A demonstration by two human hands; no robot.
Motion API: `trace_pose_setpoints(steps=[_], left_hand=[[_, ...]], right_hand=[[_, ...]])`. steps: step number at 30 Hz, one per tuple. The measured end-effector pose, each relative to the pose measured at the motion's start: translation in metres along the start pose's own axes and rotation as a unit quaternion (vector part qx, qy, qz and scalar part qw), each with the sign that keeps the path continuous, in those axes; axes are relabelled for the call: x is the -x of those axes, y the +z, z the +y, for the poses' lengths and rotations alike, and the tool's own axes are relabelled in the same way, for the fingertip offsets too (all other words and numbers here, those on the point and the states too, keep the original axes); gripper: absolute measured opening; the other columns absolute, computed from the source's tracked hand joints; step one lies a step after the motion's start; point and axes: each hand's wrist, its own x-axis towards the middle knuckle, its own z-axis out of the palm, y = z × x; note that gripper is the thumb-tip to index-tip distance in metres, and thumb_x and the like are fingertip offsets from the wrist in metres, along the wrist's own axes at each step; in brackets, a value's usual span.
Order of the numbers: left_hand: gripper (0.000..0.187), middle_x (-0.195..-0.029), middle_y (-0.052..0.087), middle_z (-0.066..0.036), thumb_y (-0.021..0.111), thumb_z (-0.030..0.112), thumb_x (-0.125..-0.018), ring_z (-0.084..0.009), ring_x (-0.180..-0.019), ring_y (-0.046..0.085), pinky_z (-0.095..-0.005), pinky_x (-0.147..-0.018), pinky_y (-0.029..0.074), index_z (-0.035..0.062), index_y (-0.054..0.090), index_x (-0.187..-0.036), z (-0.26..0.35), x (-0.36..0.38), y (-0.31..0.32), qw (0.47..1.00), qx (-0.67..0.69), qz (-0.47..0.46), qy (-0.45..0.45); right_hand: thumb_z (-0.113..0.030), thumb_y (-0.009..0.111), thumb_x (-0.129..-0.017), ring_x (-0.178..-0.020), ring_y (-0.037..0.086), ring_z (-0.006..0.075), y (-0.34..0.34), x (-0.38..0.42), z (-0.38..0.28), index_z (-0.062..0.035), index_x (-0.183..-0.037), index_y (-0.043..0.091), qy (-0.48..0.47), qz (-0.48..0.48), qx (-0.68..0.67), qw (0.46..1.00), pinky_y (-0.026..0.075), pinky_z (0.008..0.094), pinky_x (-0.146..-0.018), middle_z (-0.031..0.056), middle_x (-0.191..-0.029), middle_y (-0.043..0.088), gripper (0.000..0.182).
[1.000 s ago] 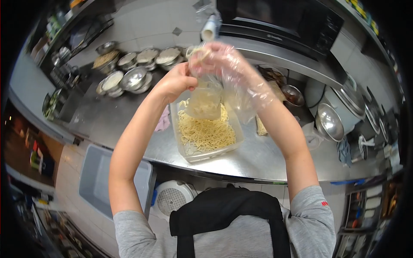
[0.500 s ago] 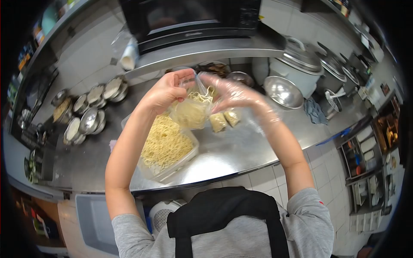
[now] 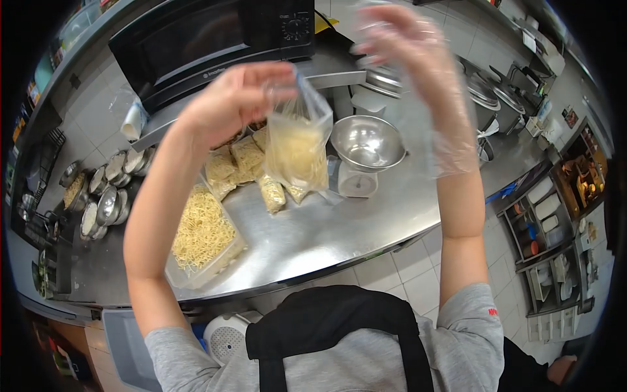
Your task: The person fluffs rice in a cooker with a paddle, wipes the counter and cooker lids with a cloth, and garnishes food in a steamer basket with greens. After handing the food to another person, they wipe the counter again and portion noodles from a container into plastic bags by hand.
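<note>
High over the counter, my bare left hand (image 3: 251, 98) is closed on the top of a clear plastic bag (image 3: 297, 150) with pale yellow noodles in it. The bag hangs down from the fingers. My right hand (image 3: 405, 42), in a clear plastic glove, is raised at the upper right, apart from the bag. Its fingers are blurred but look spread, with nothing seen in them. Under my left forearm lies a heap of loose noodles (image 3: 202, 228) in a translucent container (image 3: 225, 261). Several filled noodle bags (image 3: 248, 157) sit behind and beside the hanging bag.
A steel bowl (image 3: 369, 144) rests on a white scale (image 3: 358, 184) right of the bags. Small metal bowls (image 3: 112, 206) with powders stand at the left. A black microwave (image 3: 215, 49) is on the shelf behind. Lidded pots (image 3: 480, 95) stand at the right.
My right hand has moved away from the bag, up and to the right. My left hand still holds the bag, now hanging longer with noodles lower inside. The view has turned rightward.
</note>
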Motion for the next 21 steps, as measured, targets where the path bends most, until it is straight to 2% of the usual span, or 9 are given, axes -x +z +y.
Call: trace_pose_setpoints(steps=[3,5,6,7,8,10,12,15,21], left_hand=[[0.06,-0.131,0.041,-0.021,0.048,-0.005,-0.069,-0.0286,-0.117,0.049,-0.0245,-0.092,0.048,-0.0104,0.035,-0.127,0.033,-0.033,0.019,0.996,-0.037,-0.045,0.067],[0.055,-0.13,0.043,-0.02,0.047,-0.007,-0.073,-0.0272,-0.116,0.05,-0.0194,-0.079,0.051,-0.0112,0.036,-0.127,0.04,-0.054,0.025,0.994,-0.04,-0.042,0.094],[0.055,-0.13,0.043,-0.02,0.048,-0.008,-0.073,-0.0261,-0.116,0.051,-0.0171,-0.074,0.051,-0.0116,0.036,-0.127,0.042,-0.065,0.026,0.993,-0.032,-0.047,0.107],[0.055,-0.13,0.043,-0.02,0.048,-0.008,-0.073,-0.0261,-0.116,0.051,-0.0171,-0.074,0.051,-0.0116,0.036,-0.127,0.04,-0.074,0.031,0.992,-0.032,-0.047,0.109],[0.055,-0.131,0.042,-0.02,0.049,-0.007,-0.074,-0.0248,-0.116,0.05,-0.0155,-0.071,0.05,-0.0115,0.036,-0.127,0.031,-0.083,0.039,0.994,-0.023,-0.017,0.104],[0.056,-0.133,0.041,-0.017,0.052,-0.006,-0.075,-0.0205,-0.116,0.05,-0.0145,-0.067,0.048,-0.0093,0.035,-0.128,0.009,-0.107,0.049,0.997,-0.014,0.011,0.08],[0.058,-0.134,0.041,-0.014,0.053,-0.006,-0.075,-0.0186,-0.115,0.051,-0.0157,-0.068,0.047,-0.0066,0.035,-0.13,-0.02,-0.13,0.06,0.998,0.007,0.03,0.053],[0.064,-0.138,0.037,-0.014,0.053,-0.007,-0.073,-0.019,-0.118,0.048,-0.0165,-0.066,0.045,-0.0057,0.03,-0.133,-0.061,-0.146,0.076,0.998,0.023,0.037,0.053],[0.074,-0.144,0.025,-0.016,0.046,-0.015,-0.067,-0.0317,-0.133,0.026,-0.0227,-0.063,0.045,-0.0045,0.025,-0.137,-0.11,-0.128,0.095,0.998,0.005,0.027,0.055]], right_hand=[[-0.026,0.061,-0.083,-0.081,0.061,0.0124,-0.052,0.033,0.041,-0.0019,-0.11,0.056,0.093,0.124,0.05,0.987,0.048,0.0249,-0.069,0.0079,-0.096,0.064,0.036],[-0.025,0.063,-0.082,-0.083,0.06,0.0137,-0.079,0.074,0.103,-0.0023,-0.107,0.058,0.086,0.081,0.144,0.982,0.048,0.0266,-0.07,0.0097,-0.097,0.064,0.034],[-0.027,0.064,-0.082,-0.086,0.061,0.0168,-0.075,0.098,0.114,-0.0023,-0.106,0.058,0.056,0.107,0.286,0.951,0.048,0.0294,-0.074,0.0115,-0.097,0.064,0.035],[-0.034,0.064,-0.08,-0.096,0.059,0.0308,-0.076,0.122,0.134,0.0,-0.106,0.057,0.105,0.117,0.334,0.929,0.047,0.0376,-0.083,0.0181,-0.101,0.062,0.043],[-0.04,0.066,-0.077,-0.1,0.057,0.0344,-0.076,0.139,0.153,0.0015,-0.107,0.057,0.179,0.103,0.407,0.89,0.046,0.0396,-0.085,0.0209,-0.104,0.06,0.052],[-0.037,0.065,-0.077,-0.088,0.062,0.0334,-0.071,0.154,0.173,0.0041,-0.109,0.055,0.23,0.095,0.412,0.877,0.05,0.0387,-0.077,0.0214,-0.095,0.062,0.053],[-0.028,0.06,-0.077,-0.07,0.064,0.0319,-0.071,0.151,0.188,0.0063,-0.105,0.055,0.475,0.01,0.096,0.875,0.051,0.0377,-0.064,0.0217,-0.084,0.062,0.045],[-0.02,0.055,-0.076,-0.056,0.062,0.0287,-0.061,0.148,0.209,0.0059,-0.097,0.056,0.397,0.115,0.18,0.892,0.05,0.0375,-0.054,0.02,-0.073,0.061,0.033],[-0.021,0.056,-0.077,-0.055,0.063,0.0275,-0.059,0.137,0.21,0.005,-0.091,0.057,0.349,0.118,0.24,0.898,0.049,0.0374,-0.053,0.0197,-0.069,0.061,0.03]])
